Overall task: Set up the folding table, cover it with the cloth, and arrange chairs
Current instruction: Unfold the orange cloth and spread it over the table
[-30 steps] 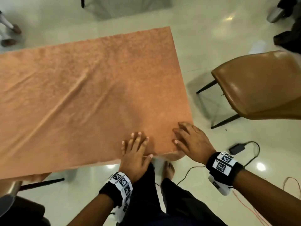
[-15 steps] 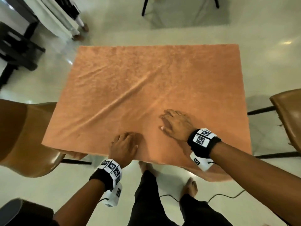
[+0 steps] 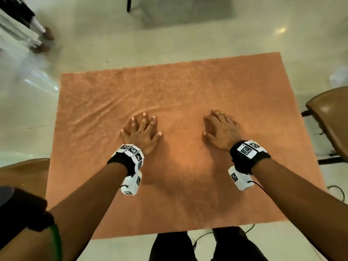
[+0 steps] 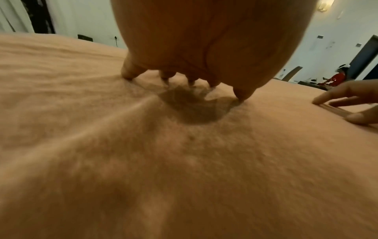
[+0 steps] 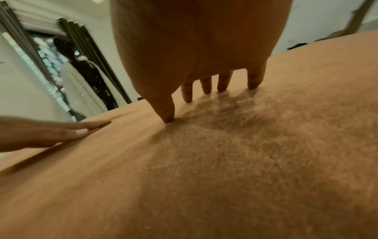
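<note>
Glossy pale floor (image 3: 169, 38) surrounds the table | orange cloth (image 3: 188, 87) covers its whole top, creased at left | your left hand (image 3: 142, 133) rests flat, fingers spread, on the cloth | your right hand (image 3: 220, 130) likewise, fingers extended, gripping nothing | brown chairs: right chair (image 3: 331, 117), left chair (image 3: 24, 174).

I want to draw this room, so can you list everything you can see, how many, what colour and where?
cloth: one, orange, spread over the table, wrinkled on the left
chairs: two, brown, one at the right edge, one at the left edge
cable: one, black, on the floor at right
floor: pale, glossy, all around
other person: one, in white and black, by the curtains
legs: two, black trousers, at the near edge
left hand: flat on the cloth, fingers spread
right hand: fingertips pressing the cloth
</note>
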Motion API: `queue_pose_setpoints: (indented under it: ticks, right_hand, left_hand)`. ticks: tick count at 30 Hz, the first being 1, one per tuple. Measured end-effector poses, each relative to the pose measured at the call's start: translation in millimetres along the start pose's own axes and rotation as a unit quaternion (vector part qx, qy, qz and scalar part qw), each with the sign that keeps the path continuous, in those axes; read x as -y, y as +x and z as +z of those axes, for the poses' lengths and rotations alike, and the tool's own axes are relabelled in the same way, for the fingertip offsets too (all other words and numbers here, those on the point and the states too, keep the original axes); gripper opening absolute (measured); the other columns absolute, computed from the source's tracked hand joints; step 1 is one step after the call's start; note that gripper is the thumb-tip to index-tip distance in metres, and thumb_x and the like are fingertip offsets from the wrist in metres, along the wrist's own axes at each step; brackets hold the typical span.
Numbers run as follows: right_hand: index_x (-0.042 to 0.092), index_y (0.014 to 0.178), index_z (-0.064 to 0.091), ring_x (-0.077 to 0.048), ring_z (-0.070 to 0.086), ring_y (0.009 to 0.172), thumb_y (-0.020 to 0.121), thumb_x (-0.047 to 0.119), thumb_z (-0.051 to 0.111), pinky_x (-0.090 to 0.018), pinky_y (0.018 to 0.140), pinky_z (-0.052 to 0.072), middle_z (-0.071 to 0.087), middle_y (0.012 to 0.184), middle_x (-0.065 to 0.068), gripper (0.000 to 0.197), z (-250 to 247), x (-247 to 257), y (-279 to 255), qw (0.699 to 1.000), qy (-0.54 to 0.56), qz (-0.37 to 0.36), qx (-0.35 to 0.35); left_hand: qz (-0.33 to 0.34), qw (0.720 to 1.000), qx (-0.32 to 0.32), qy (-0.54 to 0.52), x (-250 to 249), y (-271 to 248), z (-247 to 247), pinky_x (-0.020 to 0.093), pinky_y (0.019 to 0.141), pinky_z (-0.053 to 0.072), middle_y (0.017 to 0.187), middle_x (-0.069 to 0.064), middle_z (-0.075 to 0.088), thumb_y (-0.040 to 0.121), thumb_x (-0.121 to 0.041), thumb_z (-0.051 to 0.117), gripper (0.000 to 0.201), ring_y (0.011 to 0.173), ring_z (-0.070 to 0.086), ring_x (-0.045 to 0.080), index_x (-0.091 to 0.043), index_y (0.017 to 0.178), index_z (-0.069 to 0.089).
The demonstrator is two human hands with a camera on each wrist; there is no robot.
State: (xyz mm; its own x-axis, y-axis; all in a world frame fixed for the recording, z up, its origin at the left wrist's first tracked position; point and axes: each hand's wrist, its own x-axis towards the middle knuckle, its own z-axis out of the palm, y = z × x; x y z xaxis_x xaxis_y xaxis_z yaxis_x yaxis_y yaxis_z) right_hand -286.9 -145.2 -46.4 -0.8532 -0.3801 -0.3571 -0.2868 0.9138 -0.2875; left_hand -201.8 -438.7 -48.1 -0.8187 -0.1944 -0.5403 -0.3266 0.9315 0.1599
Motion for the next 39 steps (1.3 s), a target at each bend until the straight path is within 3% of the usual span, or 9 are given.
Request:
queue_pose_setpoints:
  ticks: [5,10,18,26,29,31,33,36,39]
  right_hand:
    - [0.035,0.144,0.038,-0.028,0.021,0.148,0.084,0.049,0.062,-0.053,0.117,0.019,0.023,0.162,0.004,0.066,-7,12,2,0.999,0.013,0.051,0.007]
    - [0.027,0.141,0.043,-0.029,0.032,0.141,0.084,0.047,0.062,-0.050,0.110,0.032,0.034,0.153,0.001,0.063,-17,47,20,0.999,-0.012,0.043,-0.012]
    - [0.036,0.156,0.018,-0.025,0.000,0.154,0.087,0.060,0.055,-0.060,0.120,0.012,-0.002,0.168,0.005,0.082,-16,183,137,0.984,-0.039,-0.146,0.091]
    - [0.045,0.154,0.012,-0.024,-0.010,0.154,0.086,0.059,0.057,-0.066,0.117,-0.001,-0.012,0.166,0.012,0.083,-10,256,195,0.984,-0.053,-0.116,0.125]
    - [0.046,0.154,0.011,-0.024,-0.009,0.154,0.086,0.062,0.055,-0.066,0.118,-0.001,-0.011,0.166,0.012,0.082,-5,248,193,0.984,-0.064,-0.124,0.108]
    - [0.047,0.154,0.010,-0.024,-0.008,0.154,0.087,0.063,0.052,-0.065,0.118,-0.001,-0.012,0.167,0.011,0.081,-6,247,191,0.984,-0.064,-0.125,0.109]
    - [0.045,0.155,0.010,-0.024,-0.006,0.154,0.088,0.064,0.050,-0.063,0.119,0.000,-0.010,0.167,0.008,0.080,-6,248,187,0.987,-0.050,-0.118,0.099]
    - [0.043,0.156,0.011,-0.025,-0.004,0.154,0.091,0.065,0.046,-0.061,0.120,0.004,-0.008,0.167,0.006,0.077,0,247,168,0.990,-0.019,-0.106,0.089]
    - [0.040,0.156,0.014,-0.023,-0.005,0.154,0.093,0.065,0.045,-0.059,0.121,0.007,-0.007,0.167,0.008,0.075,7,236,128,0.988,-0.009,-0.118,0.102]
  left_hand:
    - [-0.010,1.000,-0.026,0.005,69,30,-21,0.071,0.110,-0.001,0.160,-0.015,-0.021,0.086,-0.079,0.011,0.066,0.149,-0.018,0.025,-0.057,0.145,-0.010]
    - [-0.091,0.995,-0.039,-0.013,152,51,-58,0.066,0.114,0.001,0.160,-0.011,-0.024,0.089,-0.076,0.019,0.073,0.149,-0.017,0.023,-0.048,0.149,-0.011]
    - [-0.098,0.994,-0.021,-0.033,205,108,-105,0.066,0.114,0.001,0.161,-0.007,-0.023,0.087,-0.078,0.024,0.080,0.149,-0.016,0.026,-0.044,0.150,-0.011]
    - [-0.129,0.990,-0.033,-0.034,264,169,-148,0.058,0.119,0.007,0.163,0.000,-0.014,0.087,-0.074,0.035,0.090,0.150,-0.009,0.030,-0.030,0.155,-0.005]
    - [-0.134,0.989,-0.048,-0.050,288,179,-166,0.051,0.119,0.019,0.163,0.012,0.006,0.089,-0.063,0.044,0.085,0.147,0.016,0.041,-0.021,0.155,0.012]
    - [-0.126,0.989,-0.050,-0.063,287,161,-167,0.050,0.115,0.028,0.157,0.021,0.024,0.091,-0.056,0.047,0.078,0.139,0.032,0.043,-0.013,0.152,0.024]
    - [-0.070,0.995,-0.065,-0.038,277,127,-151,0.053,0.114,0.028,0.153,0.023,0.030,0.089,-0.058,0.039,0.075,0.139,0.032,0.042,-0.013,0.149,0.030]
    - [-0.012,0.995,-0.098,0.029,254,45,-97,0.061,0.108,0.032,0.159,0.016,0.022,0.084,-0.069,0.021,0.082,0.144,0.022,0.042,-0.024,0.152,0.023]
    - [0.014,0.998,-0.058,-0.001,218,-51,-32,0.061,0.113,0.017,0.164,0.002,-0.004,0.088,-0.072,0.016,0.072,0.151,-0.002,0.032,-0.045,0.153,0.002]
